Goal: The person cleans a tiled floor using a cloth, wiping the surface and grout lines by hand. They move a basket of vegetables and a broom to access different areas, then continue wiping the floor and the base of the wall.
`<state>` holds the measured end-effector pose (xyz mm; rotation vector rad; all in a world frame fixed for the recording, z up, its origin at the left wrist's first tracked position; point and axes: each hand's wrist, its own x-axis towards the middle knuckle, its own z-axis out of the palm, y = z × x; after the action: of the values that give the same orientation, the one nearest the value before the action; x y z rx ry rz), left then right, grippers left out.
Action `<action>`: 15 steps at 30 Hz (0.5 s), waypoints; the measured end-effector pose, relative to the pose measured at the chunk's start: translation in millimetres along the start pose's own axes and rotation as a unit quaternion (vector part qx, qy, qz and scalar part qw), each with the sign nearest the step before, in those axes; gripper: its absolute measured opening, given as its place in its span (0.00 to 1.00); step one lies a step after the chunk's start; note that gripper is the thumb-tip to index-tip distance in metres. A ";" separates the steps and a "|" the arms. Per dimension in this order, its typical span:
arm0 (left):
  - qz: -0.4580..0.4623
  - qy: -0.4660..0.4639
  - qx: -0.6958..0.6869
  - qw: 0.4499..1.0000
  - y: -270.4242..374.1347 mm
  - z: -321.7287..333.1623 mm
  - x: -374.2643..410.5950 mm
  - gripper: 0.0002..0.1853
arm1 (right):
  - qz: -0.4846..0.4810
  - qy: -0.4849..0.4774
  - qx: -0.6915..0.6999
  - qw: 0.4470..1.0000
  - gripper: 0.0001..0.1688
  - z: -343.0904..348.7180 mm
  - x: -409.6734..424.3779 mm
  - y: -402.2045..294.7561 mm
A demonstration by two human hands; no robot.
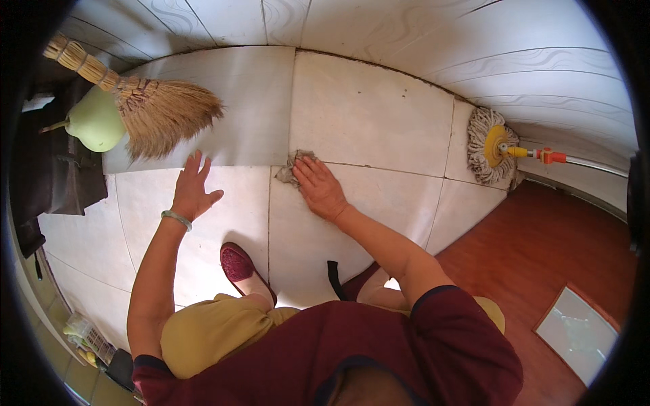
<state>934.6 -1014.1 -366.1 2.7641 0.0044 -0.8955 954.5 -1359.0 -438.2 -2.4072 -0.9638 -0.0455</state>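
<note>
My right hand (321, 190) presses a crumpled grey cloth (287, 175) against the pale floor tiles (370, 122). Part of the cloth sticks out past the fingertips and along the hand's left side. The cloth lies by a tile joint, at the near right corner of a smooth grey panel (249, 101). My left hand (194, 189), with a pale bangle on its wrist, is spread and holds nothing. Its fingertips are at the panel's near edge; whether they touch it I cannot tell. Just beyond them is a straw hand broom (167, 111).
A pale green gourd (96, 122) is partly behind the broom, beside dark furniture (76, 177). To the right, a string mop (490, 147) stands by the tiled wall (538, 71). A red-brown panel (508, 243) borders the tiles. A plastic basket (96, 337) is at lower left.
</note>
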 end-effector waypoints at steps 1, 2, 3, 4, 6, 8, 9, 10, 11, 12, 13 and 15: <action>0.000 -0.003 0.003 1.000 -1.6 -1.8 -0.3 0.48 | -0.002 -0.012 0.005 1.000 0.20 -5.2 1.2 -3.6; -0.001 -0.005 0.005 1.000 -3.3 -3.2 -1.3 0.48 | -0.038 -0.036 -0.020 0.998 0.22 -11.8 16.0 13.3; 0.005 -0.008 0.005 1.000 -1.7 -2.1 0.3 0.48 | 0.004 -0.005 -0.006 1.000 0.24 -6.0 28.6 35.9; 0.003 -0.008 0.006 1.000 -2.4 -3.1 -0.2 0.48 | 0.008 0.026 -0.062 0.998 0.25 -10.4 54.4 52.4; 0.006 -0.009 0.007 1.000 -1.6 -7.1 -0.8 0.48 | 0.079 0.060 -0.114 0.988 0.25 -19.3 107.8 77.6; 0.014 -0.011 0.013 1.000 0.4 -8.6 5.8 0.47 | 0.131 0.082 -0.120 0.981 0.25 -10.4 132.6 87.9; 0.016 -0.013 0.016 1.000 1.5 -9.3 7.4 0.47 | 0.148 0.098 -0.117 0.977 0.26 -2.7 137.9 86.9; 0.014 -0.008 0.016 1.000 1.4 -9.6 7.0 0.46 | 0.144 0.084 -0.100 0.981 0.24 1.1 137.5 77.5; 0.013 -0.004 0.015 1.000 1.6 -10.2 6.5 0.46 | 0.141 0.069 -0.083 0.984 0.23 3.4 127.4 64.2; 0.009 0.001 0.014 1.000 1.5 -10.9 3.8 0.45 | 0.094 0.081 -0.064 0.990 0.23 7.5 109.1 48.8; 0.008 0.006 0.019 1.000 3.7 -12.2 2.6 0.45 | 0.082 0.080 -0.038 0.993 0.23 8.2 88.6 34.5; 0.010 0.016 0.031 0.999 11.6 -15.4 1.9 0.43 | 0.073 0.030 -0.033 0.996 0.22 -1.7 54.6 21.8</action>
<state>945.9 -1022.1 -352.5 2.8300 -0.0445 -0.8598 1009.5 -1338.5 -434.8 -2.5160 -0.7693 -0.0969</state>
